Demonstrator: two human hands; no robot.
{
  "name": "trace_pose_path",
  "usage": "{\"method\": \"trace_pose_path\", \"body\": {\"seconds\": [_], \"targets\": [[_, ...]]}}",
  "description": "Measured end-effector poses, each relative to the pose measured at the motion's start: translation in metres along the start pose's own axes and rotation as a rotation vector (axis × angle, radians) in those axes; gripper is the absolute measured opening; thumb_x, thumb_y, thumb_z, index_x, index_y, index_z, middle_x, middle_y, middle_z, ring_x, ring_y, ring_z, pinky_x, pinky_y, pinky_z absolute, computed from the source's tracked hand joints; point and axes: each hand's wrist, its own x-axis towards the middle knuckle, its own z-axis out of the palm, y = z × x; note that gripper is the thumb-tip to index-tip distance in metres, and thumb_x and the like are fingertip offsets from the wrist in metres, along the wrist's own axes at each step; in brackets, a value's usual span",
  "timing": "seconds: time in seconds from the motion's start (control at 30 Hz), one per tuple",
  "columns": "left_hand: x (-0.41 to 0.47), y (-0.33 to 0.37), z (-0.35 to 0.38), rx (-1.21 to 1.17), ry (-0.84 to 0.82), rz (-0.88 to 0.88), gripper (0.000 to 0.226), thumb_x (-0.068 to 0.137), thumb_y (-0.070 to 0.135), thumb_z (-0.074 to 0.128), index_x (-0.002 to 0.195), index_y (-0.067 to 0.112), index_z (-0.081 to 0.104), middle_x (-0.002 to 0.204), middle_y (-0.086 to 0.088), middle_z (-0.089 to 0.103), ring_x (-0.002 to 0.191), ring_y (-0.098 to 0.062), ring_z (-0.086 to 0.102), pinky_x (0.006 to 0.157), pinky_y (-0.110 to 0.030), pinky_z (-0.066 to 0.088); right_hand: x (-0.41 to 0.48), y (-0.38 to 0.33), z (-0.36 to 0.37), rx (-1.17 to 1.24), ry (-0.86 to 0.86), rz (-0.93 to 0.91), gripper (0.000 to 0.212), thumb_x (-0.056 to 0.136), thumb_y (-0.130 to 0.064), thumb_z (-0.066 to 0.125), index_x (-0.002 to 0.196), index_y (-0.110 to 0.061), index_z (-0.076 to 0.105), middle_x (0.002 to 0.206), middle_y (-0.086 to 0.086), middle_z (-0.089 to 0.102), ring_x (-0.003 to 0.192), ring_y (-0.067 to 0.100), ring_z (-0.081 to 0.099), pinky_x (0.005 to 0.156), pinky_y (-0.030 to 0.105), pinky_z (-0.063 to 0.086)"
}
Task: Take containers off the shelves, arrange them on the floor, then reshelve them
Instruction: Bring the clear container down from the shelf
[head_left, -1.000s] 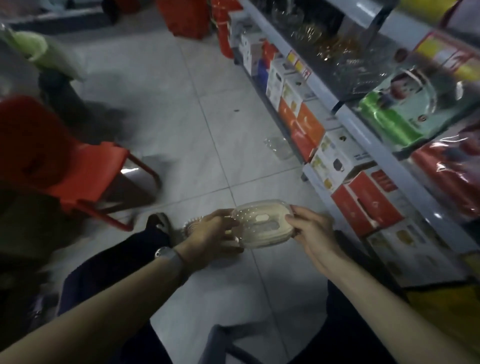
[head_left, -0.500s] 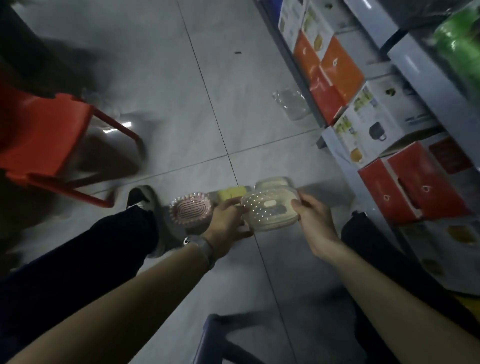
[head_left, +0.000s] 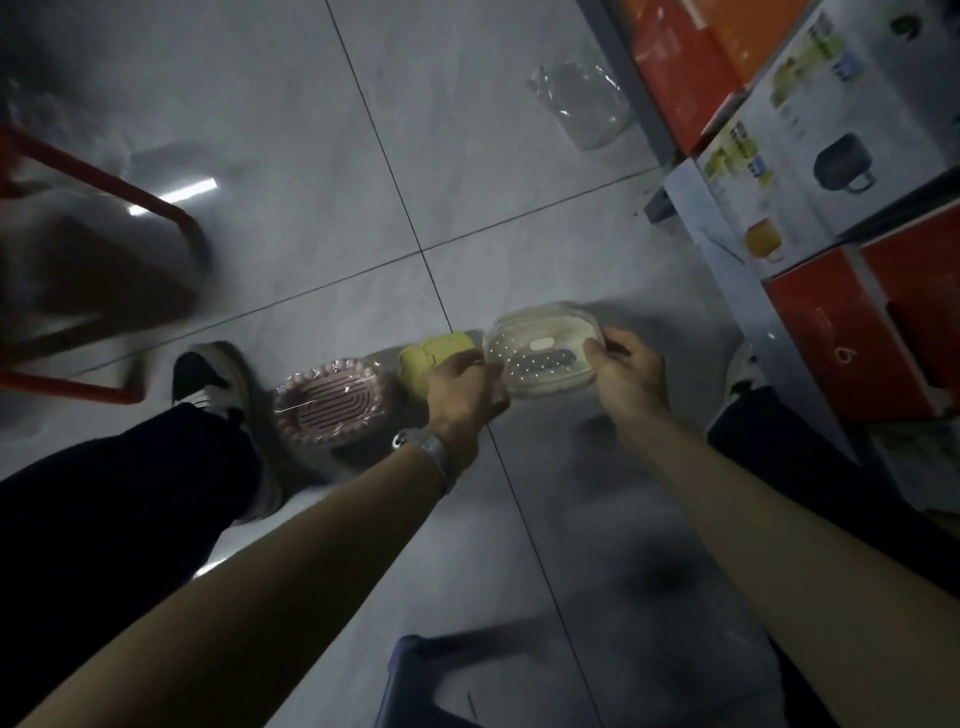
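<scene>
Gripping a cream perforated container (head_left: 543, 353) by both short ends: left hand (head_left: 462, 387) pinching the left rim, right hand (head_left: 631, 374) curled round the right rim. Held level and low over the floor (head_left: 363, 208), just right of the tile seam; touching the tiles or not, cannot tell. Probably kept flat and two-handed so as to land square, in line with what lies there.

Just left of it, partly hidden behind the left hand, a yellow container (head_left: 431, 356). Left again, a pink ribbed container (head_left: 330, 402) in clear wrap. Both on the floor, in a row between the feet. Looks like the arranging stage, with reshelving not yet begun.

Beside the pink one, a shoe (head_left: 208, 379). Further left, a red chair leg (head_left: 104, 187). Toward the far right of the floor, a loose clear wrapper (head_left: 582, 104) by the shelf foot. Along the right edge, a white box (head_left: 831, 130) and a red box (head_left: 831, 322) on the low shelf. At the near edge, a blue stool (head_left: 431, 675). Closest to crowding the spot: the yellow container.
</scene>
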Motion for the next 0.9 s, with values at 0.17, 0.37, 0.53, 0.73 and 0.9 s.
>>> {"method": "trace_pose_path", "body": {"seconds": [0.17,0.37,0.53,0.73,0.9], "targets": [[0.032,-0.007,0.009,0.035,-0.074,0.052,0.027,0.082,0.008,0.063,0.090,0.029,0.077,0.082,0.010,0.074,0.092,-0.023,0.066,0.095,-0.050,0.056,0.036,0.014,0.012,-0.009,-0.051,0.012,0.035,0.093,0.003,0.064,0.126,-0.008,0.072,0.108,0.007,0.074,0.088,0.014,0.066,0.081,0.025,0.054],[0.053,-0.010,0.010,0.019,-0.212,0.116,0.043,0.079,0.004,0.061,0.116,0.023,0.072,0.093,-0.004,0.074,0.085,-0.023,0.063,0.079,-0.038,0.044,0.062,0.024,0.025,-0.008,-0.062,-0.015,0.041,0.095,0.008,0.059,0.131,-0.009,0.071,0.107,-0.001,0.072,0.090,0.006,0.065,0.075,0.009,0.050],[0.068,-0.020,0.007,0.030,-0.212,0.114,0.053,0.091,-0.010,0.056,0.140,0.009,0.058,0.096,-0.017,0.066,0.077,-0.023,0.054,0.057,-0.028,0.039,0.076,0.036,0.033,-0.038,-0.115,0.001,0.050,0.094,0.011,0.055,0.140,-0.008,0.065,0.118,-0.002,0.071,0.099,0.004,0.065,0.080,0.009,0.049],[0.073,-0.026,0.002,0.063,-0.292,0.154,0.051,0.086,-0.010,0.058,0.134,0.006,0.060,0.098,-0.012,0.065,0.091,-0.026,0.047,0.057,-0.025,0.037,0.083,0.045,0.038,-0.062,-0.139,-0.020,0.063,0.088,0.015,0.052,0.146,-0.008,0.058,0.133,0.004,0.069,0.120,0.014,0.066,0.106,0.026,0.052],[0.076,-0.028,0.000,0.060,-0.326,0.163,0.062,0.086,-0.011,0.057,0.144,0.007,0.052,0.101,-0.005,0.072,0.092,-0.025,0.054,0.064,-0.026,0.042,0.079,0.049,0.034,-0.109,-0.127,-0.056,0.060,0.085,-0.006,0.065,0.145,-0.012,0.060,0.130,0.004,0.072,0.121,0.019,0.068,0.109,0.040,0.053]]}}
